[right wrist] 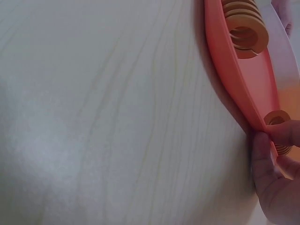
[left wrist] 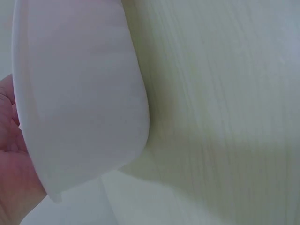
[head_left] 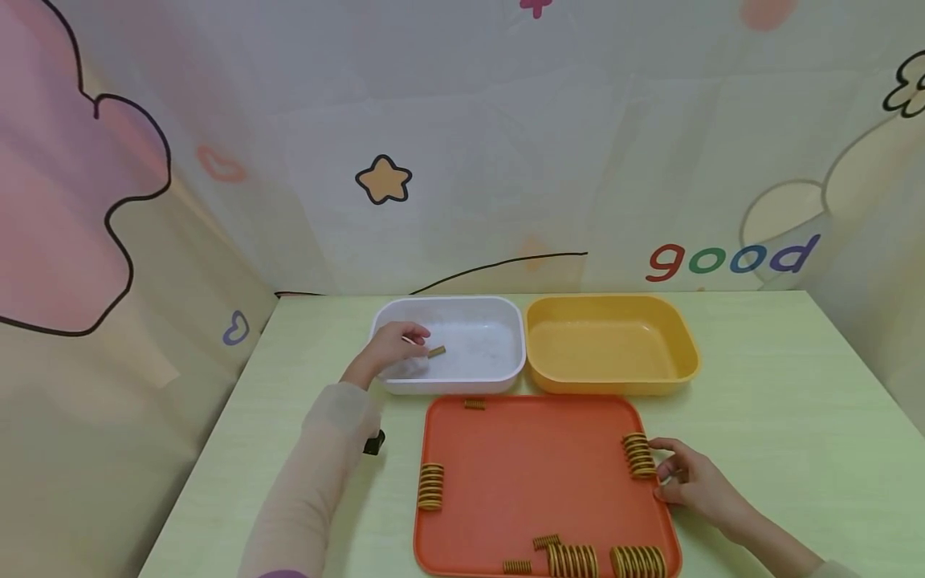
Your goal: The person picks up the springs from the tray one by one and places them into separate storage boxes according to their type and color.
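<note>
Right hand [head_left: 695, 484] pinches orange tray [head_left: 535, 474]; left hand [head_left: 390, 347], grip unclear, is at 1 small coil [head_left: 437, 352] inside white basin [head_left: 486, 345].

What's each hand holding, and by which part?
Right hand pinches the orange tray by its right-side rim. Left hand is over the white bin beside a small coil; can't tell if that's held.
</note>
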Tool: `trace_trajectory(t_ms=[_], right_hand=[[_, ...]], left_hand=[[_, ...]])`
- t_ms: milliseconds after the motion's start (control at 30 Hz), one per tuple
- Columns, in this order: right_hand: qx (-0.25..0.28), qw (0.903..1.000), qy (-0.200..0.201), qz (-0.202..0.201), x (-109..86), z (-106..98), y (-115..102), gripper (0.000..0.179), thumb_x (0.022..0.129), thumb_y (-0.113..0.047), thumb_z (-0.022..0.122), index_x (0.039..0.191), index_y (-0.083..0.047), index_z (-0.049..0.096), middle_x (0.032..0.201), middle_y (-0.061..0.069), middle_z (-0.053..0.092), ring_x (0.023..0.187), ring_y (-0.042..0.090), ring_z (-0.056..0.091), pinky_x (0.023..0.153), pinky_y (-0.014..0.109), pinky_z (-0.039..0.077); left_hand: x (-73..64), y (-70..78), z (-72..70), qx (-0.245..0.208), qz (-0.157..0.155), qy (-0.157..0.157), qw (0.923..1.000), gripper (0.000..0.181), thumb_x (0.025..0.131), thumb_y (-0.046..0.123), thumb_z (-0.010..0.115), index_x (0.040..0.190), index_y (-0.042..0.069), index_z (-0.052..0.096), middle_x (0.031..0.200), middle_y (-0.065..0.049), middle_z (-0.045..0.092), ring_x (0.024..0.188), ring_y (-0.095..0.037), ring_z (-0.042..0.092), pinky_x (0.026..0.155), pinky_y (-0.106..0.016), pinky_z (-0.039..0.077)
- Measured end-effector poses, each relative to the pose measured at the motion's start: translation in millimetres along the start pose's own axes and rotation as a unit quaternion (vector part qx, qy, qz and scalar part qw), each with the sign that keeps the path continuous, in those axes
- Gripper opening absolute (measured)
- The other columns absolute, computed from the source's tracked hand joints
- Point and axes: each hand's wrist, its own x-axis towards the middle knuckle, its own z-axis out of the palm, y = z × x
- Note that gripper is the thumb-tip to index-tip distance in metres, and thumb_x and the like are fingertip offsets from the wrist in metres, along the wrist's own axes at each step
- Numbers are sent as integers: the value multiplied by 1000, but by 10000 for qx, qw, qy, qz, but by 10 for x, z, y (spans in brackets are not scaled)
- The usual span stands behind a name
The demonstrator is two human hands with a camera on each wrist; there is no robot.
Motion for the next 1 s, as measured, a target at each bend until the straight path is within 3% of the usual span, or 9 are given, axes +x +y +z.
trace_trajectory(t_ms=[167,633,1000], right_hand=[[47,10000,-20,26,0,-1,2,62,70,5,59,125,10,31,83,10,49,67,12,48,58,23,48],[69,10000,-7,25,-14,3,-10,63,70,4,60,125,10,30,83,10,49,65,10,48,57,23,48],[66,9999,-34,73,-1,-1,-7,63,70,6,59,125,10,30,84,10,49,67,12,48,58,23,48]], left_hand=[[-24,50,-18,-30,-9,-72,10000,32,80,9,62,110,-2,57,94,-10,58,88,-20,52,76,-24,44],[-146,200,2,60,421,-215,9989,33,79,9,64,110,0,58,97,-11,60,89,-21,55,83,-31,47],[-254,302,60,-78,1003,-283,9945,31,79,8,64,107,-1,59,93,-13,63,84,-19,57,80,-29,48]])
